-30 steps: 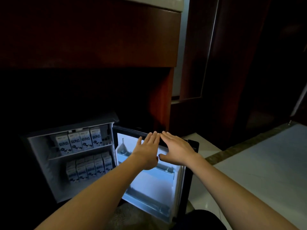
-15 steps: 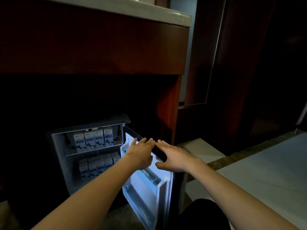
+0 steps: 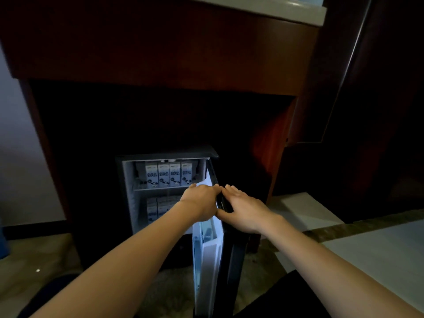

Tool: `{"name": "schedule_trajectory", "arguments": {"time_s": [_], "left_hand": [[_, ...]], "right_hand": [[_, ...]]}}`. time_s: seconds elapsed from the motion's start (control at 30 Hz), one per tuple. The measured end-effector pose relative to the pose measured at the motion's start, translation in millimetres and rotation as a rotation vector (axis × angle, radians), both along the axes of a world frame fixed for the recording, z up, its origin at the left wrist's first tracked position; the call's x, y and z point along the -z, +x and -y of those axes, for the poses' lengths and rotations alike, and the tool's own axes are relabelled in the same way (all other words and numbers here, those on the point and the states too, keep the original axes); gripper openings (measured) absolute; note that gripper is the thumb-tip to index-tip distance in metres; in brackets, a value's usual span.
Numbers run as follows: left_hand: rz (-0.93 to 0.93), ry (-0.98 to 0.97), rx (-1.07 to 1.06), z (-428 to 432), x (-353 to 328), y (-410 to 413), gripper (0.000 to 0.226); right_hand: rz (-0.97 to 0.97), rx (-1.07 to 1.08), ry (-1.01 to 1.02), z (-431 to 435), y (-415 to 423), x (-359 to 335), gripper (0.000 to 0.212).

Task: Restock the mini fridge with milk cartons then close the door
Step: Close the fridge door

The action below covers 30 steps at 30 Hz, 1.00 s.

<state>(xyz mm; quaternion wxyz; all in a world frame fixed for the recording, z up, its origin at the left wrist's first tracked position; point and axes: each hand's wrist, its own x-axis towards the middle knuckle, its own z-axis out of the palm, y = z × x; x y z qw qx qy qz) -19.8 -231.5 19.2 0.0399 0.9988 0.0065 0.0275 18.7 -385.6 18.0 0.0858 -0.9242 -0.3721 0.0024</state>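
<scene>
Milk cartons (image 3: 168, 174) are in the mini fridge (image 3: 128, 193) at frame centre: four upright in a row on the upper shelf, labels out. More cartons (image 3: 158, 208) are on the lower shelf, dim and partly hidden behind the left forearm, so probably a full row but I can't count them. No carton in either hand and none visible outside the fridge. Restocking looks done.

The door (image 3: 207, 260) is hinged on the right side of the fridge. It is roughly half closed, edge-on to the camera, white inner liner and door shelf facing left. There is a wide gap to the fridge body, so it is not shut yet.

Left hand (image 3: 202, 203): grip clamped on the door's top edge from the inner side, fingers curled over it. Right hand (image 3: 244, 210): grip apart, fingers straight and laid flat against the dark outer face near the top, thumb spread below. The fingertips of both hands nearly meet at the door's top edge.

Left to do: swing the door the rest of the way left until it seals, then let go.

Around it: the fridge sits in a dark recess under a reddish wood cabinet (image 3: 160, 53), with a pale tabletop (image 3: 298, 10) at upper right. Light floor tiles (image 3: 378, 249) at lower right.
</scene>
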Motion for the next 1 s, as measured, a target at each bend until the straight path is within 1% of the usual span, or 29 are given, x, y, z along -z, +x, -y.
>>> {"name": "schedule_trajectory", "arguments": {"time_s": [0.07, 0.17, 0.3, 0.43, 0.57, 0.63, 0.73, 0.8, 0.9, 1.0], "left_hand": [[0.021, 0.013, -0.013, -8.1, -3.0, -5.9, 0.035], [0.025, -0.016, -0.050, -27.4, -6.7, -14.9, 0.030], [0.061, -0.062, -0.141, -58.7, -5.9, -27.3, 0.035], [0.078, -0.027, -0.235, -90.8, 4.2, -34.6, 0.044], [0.078, -0.046, -0.302, -118.8, 15.0, -37.8, 0.051], [0.058, -0.002, -0.323, -127.7, 20.0, -36.9, 0.058], [0.027, 0.189, -0.352, -141.4, 28.1, -31.3, 0.072], [0.048, 0.264, -0.359, -153.6, 33.0, -25.3, 0.078], [0.079, 0.329, -0.365, -171.7, 38.3, -15.3, 0.082], [0.070, 0.330, -0.398, -190.7, 44.5, -4.3, 0.088]], "right_hand": [[-0.012, -0.018, -0.012, -11.0, -0.8, 0.3, 0.074], [0.000, -0.043, -0.029, -30.8, -4.3, -0.2, 0.067], [0.077, -0.065, -0.031, -67.8, -12.6, 5.8, 0.066], [0.132, -0.076, -0.008, -107.6, 0.9, 18.7, 0.070], [0.179, -0.116, -0.039, -141.5, 13.1, 25.4, 0.072], [0.184, -0.134, -0.068, -156.0, 20.9, 27.5, 0.074], [0.186, -0.171, -0.066, -175.2, 32.5, 30.1, 0.078], [0.178, -0.199, -0.059, -185.8, 40.5, 31.7, 0.078], [0.166, -0.236, -0.051, -199.0, 52.1, 31.5, 0.079], [0.134, -0.264, -0.044, -212.0, 61.3, 27.8, 0.080]]}}
